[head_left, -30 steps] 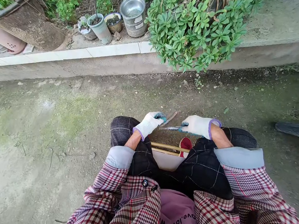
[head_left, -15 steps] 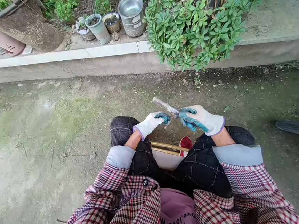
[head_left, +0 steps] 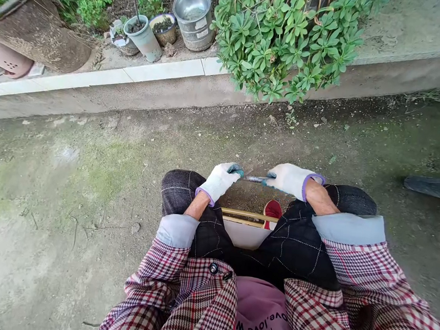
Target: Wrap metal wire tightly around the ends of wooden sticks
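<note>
Rod (head_left: 255, 179), held level

Current step, by judgement: close two-handed work on the rod, steadied from the right and met from the left. Next move, by judgement: calls for a firm right grip and left fingers kept in line with the tip.

Right hand (head_left: 288, 178): white glove (head_left: 296, 183), purple cuff, teal palm coating. Fingers (head_left: 270, 182) clenched on the rod's right part.

Left hand (head_left: 218, 182): matching glove (head_left: 215, 187). Fingers (head_left: 236, 169) curled at the rod's left end. Cannot tell whether grasping the tip or merely touching it.

Rod: slim, silver-grey, apparently ribbed or wrapped along the bare stretch. Spans the gap between the hands, above the ground (head_left: 105, 196) and between the knees (head_left: 179, 187). Both ends covered. Material: too small to tell.

Nearby: yellow bars (head_left: 244, 214), with red shoe (head_left: 273, 211) toward their right end. Farther off: low ledge (head_left: 166, 72), bearing steel pot (head_left: 195, 32) and shrub (head_left: 284, 52).
</note>
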The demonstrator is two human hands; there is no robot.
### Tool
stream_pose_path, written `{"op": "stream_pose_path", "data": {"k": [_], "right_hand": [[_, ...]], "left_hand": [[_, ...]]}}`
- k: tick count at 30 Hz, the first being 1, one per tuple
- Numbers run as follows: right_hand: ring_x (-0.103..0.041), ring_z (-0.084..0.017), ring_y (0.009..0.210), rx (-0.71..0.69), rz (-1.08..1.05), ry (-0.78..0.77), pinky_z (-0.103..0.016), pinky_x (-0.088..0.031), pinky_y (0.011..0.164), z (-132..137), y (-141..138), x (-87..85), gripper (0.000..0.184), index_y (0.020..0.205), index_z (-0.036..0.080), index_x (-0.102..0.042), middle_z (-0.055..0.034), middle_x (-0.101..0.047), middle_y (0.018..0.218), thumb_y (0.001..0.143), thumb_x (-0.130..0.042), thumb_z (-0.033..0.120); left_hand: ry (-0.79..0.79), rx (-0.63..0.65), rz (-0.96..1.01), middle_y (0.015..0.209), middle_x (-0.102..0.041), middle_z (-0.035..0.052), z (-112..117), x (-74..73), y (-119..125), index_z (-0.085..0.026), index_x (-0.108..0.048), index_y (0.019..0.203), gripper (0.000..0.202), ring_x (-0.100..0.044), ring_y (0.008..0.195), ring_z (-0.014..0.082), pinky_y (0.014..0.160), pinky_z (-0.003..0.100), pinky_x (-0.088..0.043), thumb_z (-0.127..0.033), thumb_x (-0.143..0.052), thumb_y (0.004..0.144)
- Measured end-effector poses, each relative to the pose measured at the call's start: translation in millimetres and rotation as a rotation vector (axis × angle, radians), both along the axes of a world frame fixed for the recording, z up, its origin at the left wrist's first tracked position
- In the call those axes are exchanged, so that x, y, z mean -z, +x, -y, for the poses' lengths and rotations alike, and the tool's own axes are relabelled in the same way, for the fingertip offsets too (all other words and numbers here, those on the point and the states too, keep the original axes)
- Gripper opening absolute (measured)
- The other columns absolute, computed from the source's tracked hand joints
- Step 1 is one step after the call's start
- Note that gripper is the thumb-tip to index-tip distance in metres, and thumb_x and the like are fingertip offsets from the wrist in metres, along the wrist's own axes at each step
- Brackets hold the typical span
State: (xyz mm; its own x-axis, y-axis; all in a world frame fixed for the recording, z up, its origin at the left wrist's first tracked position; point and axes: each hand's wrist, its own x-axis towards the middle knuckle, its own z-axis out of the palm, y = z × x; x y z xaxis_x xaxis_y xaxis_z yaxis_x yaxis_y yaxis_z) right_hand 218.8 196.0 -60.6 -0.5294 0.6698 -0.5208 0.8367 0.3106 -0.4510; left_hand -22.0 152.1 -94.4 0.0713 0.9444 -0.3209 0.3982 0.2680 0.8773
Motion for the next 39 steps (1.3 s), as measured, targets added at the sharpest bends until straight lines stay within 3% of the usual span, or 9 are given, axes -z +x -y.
{"op": "stream_pose_path", "data": {"k": [2, 5, 10, 15, 18, 24, 29, 35, 39], "right_hand": [[-0.072, -0.030, 0.086, 0.066, 0.084, 0.075, -0.037, -0.050, 0.073, -3.4, -2.0, -3.5, 0.037, 0.097, 0.014, -0.080, -0.0183, -0.080, 0.094, 0.097, -0.061, 0.047], [-0.068, -0.023, 0.078, 0.243, -0.014, 0.127, -0.032, -0.049, 0.068, -1.6, -3.7, -13.6, 0.032, 0.097, 0.017, -0.076, -0.0125, -0.077, 0.091, 0.099, -0.059, 0.044], [-0.052, -0.013, 0.050, 0.542, -0.576, -0.292, -0.026, -0.044, 0.044, 9.7, -2.1, -30.3, 0.034, 0.086, 0.020, -0.068, -0.0026, -0.065, 0.069, 0.093, -0.067, 0.053], [-0.048, -0.009, 0.041, 0.282, -0.608, -0.600, -0.023, -0.040, 0.037, 10.5, 4.8, -31.4, 0.042, 0.083, 0.018, -0.071, 0.0006, -0.064, 0.061, 0.078, -0.079, 0.059], [-0.047, -0.008, 0.040, 0.156, -0.489, -0.648, -0.021, -0.036, 0.036, 9.3, 8.8, -25.2, 0.039, 0.079, 0.017, -0.071, 0.0016, -0.064, 0.058, 0.076, -0.083, 0.054], [-0.043, -0.009, 0.043, 0.037, -0.247, -0.540, -0.024, -0.034, 0.038, 10.2, 10.1, -19.9, 0.033, 0.073, 0.020, -0.067, 0.0044, -0.054, 0.054, 0.085, -0.074, 0.050], [-0.060, -0.018, 0.057, 0.016, 0.060, -0.156, -0.029, -0.042, 0.051, 5.1, -1.6, -17.0, 0.029, 0.078, 0.023, -0.075, -0.0010, -0.066, 0.061, 0.086, -0.072, 0.051], [-0.069, -0.022, 0.075, 0.139, 0.061, 0.119, -0.030, -0.047, 0.065, -1.4, -5.4, -12.8, 0.029, 0.089, 0.020, -0.077, -0.0084, -0.076, 0.080, 0.095, -0.063, 0.044], [-0.057, -0.015, 0.055, 0.407, -0.249, -0.048, -0.026, -0.045, 0.050, 4.7, -3.9, -16.7, 0.031, 0.085, 0.021, -0.070, -0.0006, -0.066, 0.069, 0.098, -0.060, 0.047]], "left_hand": [[-0.036, -0.012, 0.109, 0.067, -0.065, -0.0023, 1.1, -5.5, 3.1, -0.014, -0.073, 0.074, 0.008, -0.054, 0.066, 0.0121, 0.068, 0.025, -0.043, -0.013, -0.067, 0.079], [-0.072, 0.015, 0.301, 0.073, -0.070, -0.0004, 2.5, -12.9, 6.2, -0.013, -0.077, 0.084, 0.015, -0.059, 0.068, 0.0123, 0.068, 0.024, -0.046, -0.011, -0.063, 0.079], [-0.068, 0.066, 0.347, 0.080, -0.076, 0.0035, 1.8, -11.0, 5.2, -0.014, -0.078, 0.085, 0.016, -0.066, 0.076, 0.0151, 0.077, 0.026, -0.052, -0.012, -0.063, 0.079], [-0.047, 0.074, 0.283, 0.084, -0.076, 0.0053, -0.4, -0.5, 0.9, -0.015, -0.073, 0.077, 0.005, -0.067, 0.083, 0.0185, 0.082, 0.030, -0.054, -0.015, -0.069, 0.078], [-0.037, 0.109, 0.220, 0.085, -0.076, 0.0034, -0.1, 3.5, -1.8, -0.015, -0.074, 0.080, 0.007, -0.067, 0.083, 0.0175, 0.083, 0.028, -0.053, -0.013, -0.068, 0.076], [0.045, 0.188, -0.056, 0.084, -0.076, 0.0014, 2.6, 3.5, -8.2, -0.017, -0.077, 0.084, 0.010, -0.066, 0.082, 0.0171, 0.082, 0.028, -0.052, -0.019, -0.068, 0.082], [0.063, 0.141, -0.123, 0.085, -0.078, 0.0024, 3.5, 3.3, -4.9, -0.016, -0.078, 0.083, 0.011, -0.066, 0.080, 0.0163, 0.081, 0.028, -0.052, -0.014, -0.068, 0.079], [-0.180, -0.006, 0.301, 0.081, -0.077, 0.0026, 4.5, -0.8, 7.9, -0.013, -0.080, 0.088, 0.017, -0.062, 0.064, 0.0112, 0.064, 0.024, -0.051, -0.012, -0.068, 0.075], [-0.248, -0.108, 0.581, 0.095, -0.081, 0.0073, 3.5, -9.0, 5.4, -0.012, -0.081, 0.093, 0.026, -0.072, 0.075, 0.0148, 0.076, 0.029, -0.059, -0.012, -0.075, 0.068]]}}
